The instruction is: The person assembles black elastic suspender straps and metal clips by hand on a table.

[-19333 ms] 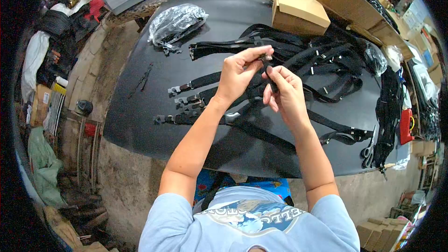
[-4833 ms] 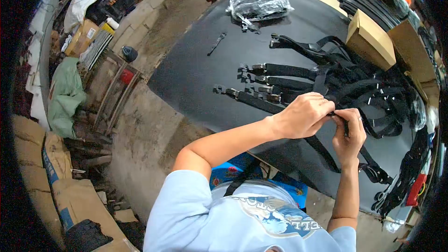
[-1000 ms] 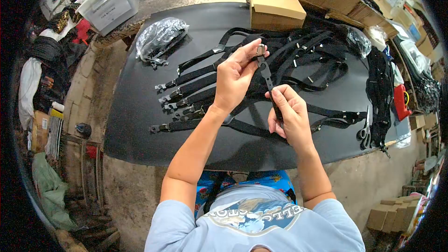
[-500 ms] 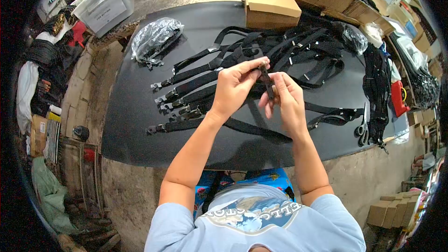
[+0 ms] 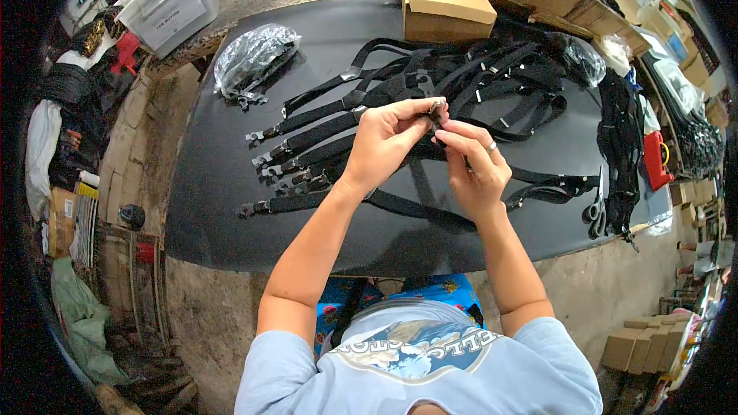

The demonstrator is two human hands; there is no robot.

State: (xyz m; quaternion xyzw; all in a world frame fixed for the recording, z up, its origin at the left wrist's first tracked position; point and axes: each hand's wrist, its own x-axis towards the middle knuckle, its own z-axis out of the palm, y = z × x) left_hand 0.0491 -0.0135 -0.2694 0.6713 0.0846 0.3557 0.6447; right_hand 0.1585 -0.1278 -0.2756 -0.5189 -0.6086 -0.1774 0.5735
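Observation:
Over the black table (image 5: 231, 250), my left hand (image 5: 386, 142) pinches a suspender clip (image 5: 437, 117) between thumb and fingertips. My right hand (image 5: 477, 169), with a ring on one finger, has its thumb and fingers closed at the clip's lower end. Fingers partly cover the clip, so its details are hard to see. Black elastic suspenders (image 5: 319, 123) lie beneath and beyond my hands, their metal clips (image 5: 265, 160) lined up towards the left. More straps overlap in a heap (image 5: 492, 81) behind my hands.
A clear plastic bag (image 5: 257, 61) sits at the table's back left, and a cardboard box (image 5: 448, 11) at the back. Scissors (image 5: 597, 207) lie on the right beside a bundle of black straps (image 5: 621, 146). A white bin (image 5: 173, 11) stands off the far left corner.
My right hand has turned, bringing its fingertips up over the held piece, much of which is now hidden. My left hand keeps its pinch in nearly the same place.

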